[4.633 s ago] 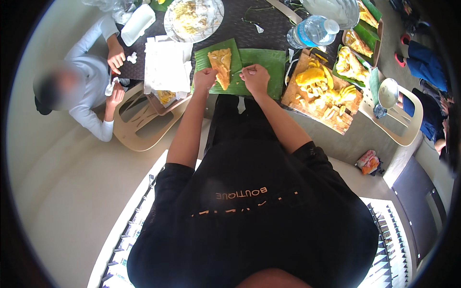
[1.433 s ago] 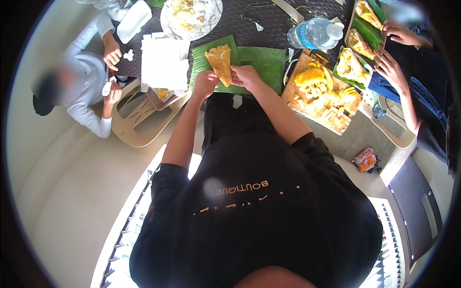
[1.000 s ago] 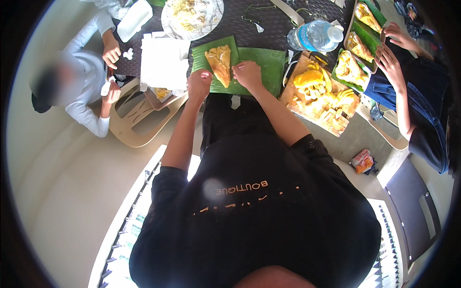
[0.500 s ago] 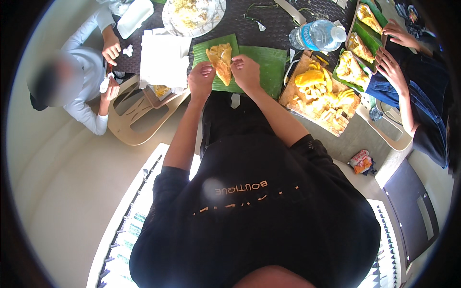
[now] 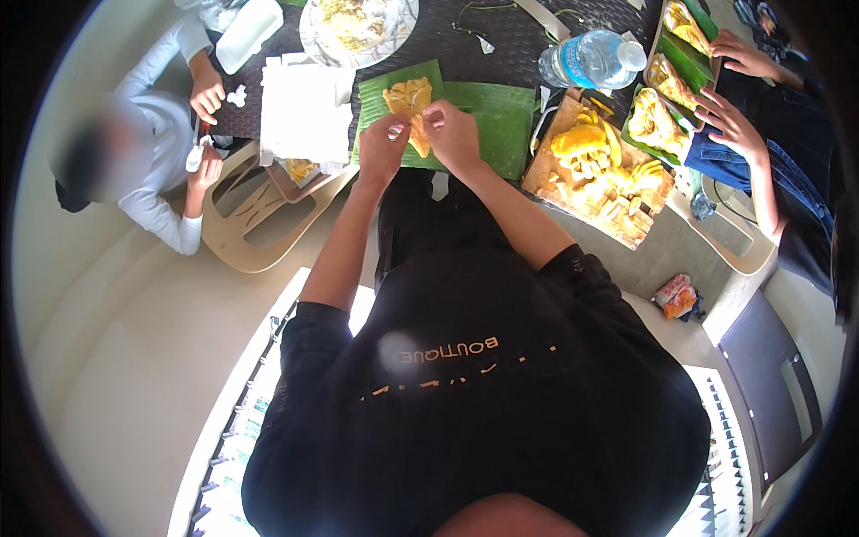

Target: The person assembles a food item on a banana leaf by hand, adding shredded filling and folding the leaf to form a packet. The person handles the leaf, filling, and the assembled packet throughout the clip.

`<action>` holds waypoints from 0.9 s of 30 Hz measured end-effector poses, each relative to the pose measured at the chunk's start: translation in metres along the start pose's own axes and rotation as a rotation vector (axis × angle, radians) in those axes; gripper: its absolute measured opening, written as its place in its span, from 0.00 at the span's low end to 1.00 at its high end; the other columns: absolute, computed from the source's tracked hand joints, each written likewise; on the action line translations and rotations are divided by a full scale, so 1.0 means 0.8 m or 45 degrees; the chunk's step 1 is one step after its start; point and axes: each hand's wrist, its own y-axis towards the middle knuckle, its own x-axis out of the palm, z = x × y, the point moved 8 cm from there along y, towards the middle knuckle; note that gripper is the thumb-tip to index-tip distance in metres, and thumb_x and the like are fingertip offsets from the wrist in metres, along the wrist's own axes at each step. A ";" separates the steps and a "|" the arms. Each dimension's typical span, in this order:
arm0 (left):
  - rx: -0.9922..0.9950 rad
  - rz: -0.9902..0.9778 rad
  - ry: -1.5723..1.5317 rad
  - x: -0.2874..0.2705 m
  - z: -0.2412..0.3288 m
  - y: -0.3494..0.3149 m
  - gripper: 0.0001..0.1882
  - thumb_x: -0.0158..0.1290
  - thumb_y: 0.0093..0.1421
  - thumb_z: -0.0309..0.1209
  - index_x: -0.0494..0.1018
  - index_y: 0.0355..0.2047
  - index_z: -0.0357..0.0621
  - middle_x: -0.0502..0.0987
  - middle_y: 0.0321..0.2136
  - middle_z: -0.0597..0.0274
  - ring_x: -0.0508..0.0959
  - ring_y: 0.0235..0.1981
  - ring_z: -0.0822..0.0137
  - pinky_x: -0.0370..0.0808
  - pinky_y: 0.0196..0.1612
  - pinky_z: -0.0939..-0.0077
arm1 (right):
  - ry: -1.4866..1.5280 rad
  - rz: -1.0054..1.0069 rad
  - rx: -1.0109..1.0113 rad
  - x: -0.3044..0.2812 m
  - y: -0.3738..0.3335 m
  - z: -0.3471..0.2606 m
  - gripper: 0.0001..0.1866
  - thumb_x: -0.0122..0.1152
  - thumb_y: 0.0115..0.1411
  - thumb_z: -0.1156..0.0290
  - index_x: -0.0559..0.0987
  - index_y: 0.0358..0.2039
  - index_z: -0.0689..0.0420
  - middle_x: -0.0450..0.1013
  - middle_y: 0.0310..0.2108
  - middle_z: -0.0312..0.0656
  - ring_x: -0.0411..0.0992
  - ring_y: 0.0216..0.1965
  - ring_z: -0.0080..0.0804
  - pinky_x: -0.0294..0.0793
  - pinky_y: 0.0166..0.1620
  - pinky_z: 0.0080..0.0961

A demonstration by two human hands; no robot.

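A folded golden crepe [image 5: 408,95] with yellow filling at its wide far end lies on a green banana leaf [image 5: 492,125], its point toward me. At the crepe's left edge, my left hand [image 5: 381,150] has thumb and fingertips pinched together. My right hand [image 5: 454,136] pinches the opposite edge, partly covering the crepe's middle. Both hands seem to grip the crepe's folded edges close to each other, though the exact contact is small and partly hidden by the fingers.
Right of the leaf sits a wooden board [image 5: 545,170] with cut mango [image 5: 577,143], below a water bottle [image 5: 591,63]. White paper [image 5: 304,112] and a plate [image 5: 309,40] of food lie left. Filled crepes [image 5: 658,125] stand far right beside one person's hands; another person sits left.
My hands have come closer together over the crepe, the right moving slightly left and the left slightly right. The person at the right has shifted a hand a little.
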 end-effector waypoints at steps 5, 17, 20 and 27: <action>0.046 -0.012 0.069 0.001 0.003 0.003 0.09 0.58 0.56 0.28 0.81 0.36 0.39 0.82 0.34 0.56 0.82 0.33 0.63 0.78 0.39 0.73 | -0.102 0.006 -0.006 -0.001 0.000 -0.004 0.07 0.63 0.52 0.74 0.77 0.33 0.58 0.79 0.28 0.43 0.80 0.30 0.37 0.78 0.35 0.29; 0.351 -0.065 0.181 0.003 0.017 0.004 0.07 0.58 0.55 0.25 0.80 0.35 0.39 0.80 0.33 0.55 0.80 0.31 0.60 0.77 0.37 0.72 | -0.139 -0.031 -0.105 0.009 -0.001 -0.004 0.06 0.63 0.52 0.72 0.77 0.32 0.54 0.79 0.27 0.41 0.79 0.30 0.40 0.76 0.34 0.35; 0.346 -0.064 0.192 0.003 0.017 0.004 0.07 0.58 0.55 0.24 0.80 0.34 0.39 0.79 0.33 0.55 0.80 0.31 0.60 0.77 0.36 0.72 | -0.175 -0.056 -0.108 0.009 -0.002 -0.011 0.06 0.63 0.52 0.71 0.77 0.32 0.54 0.79 0.27 0.41 0.79 0.30 0.40 0.76 0.34 0.36; 0.298 -0.090 0.178 0.005 0.014 0.004 0.05 0.58 0.55 0.28 0.80 0.32 0.42 0.79 0.34 0.58 0.79 0.37 0.55 0.75 0.41 0.64 | -0.187 -0.056 -0.121 0.008 -0.002 -0.013 0.06 0.63 0.53 0.72 0.76 0.31 0.55 0.79 0.28 0.42 0.79 0.30 0.40 0.77 0.33 0.34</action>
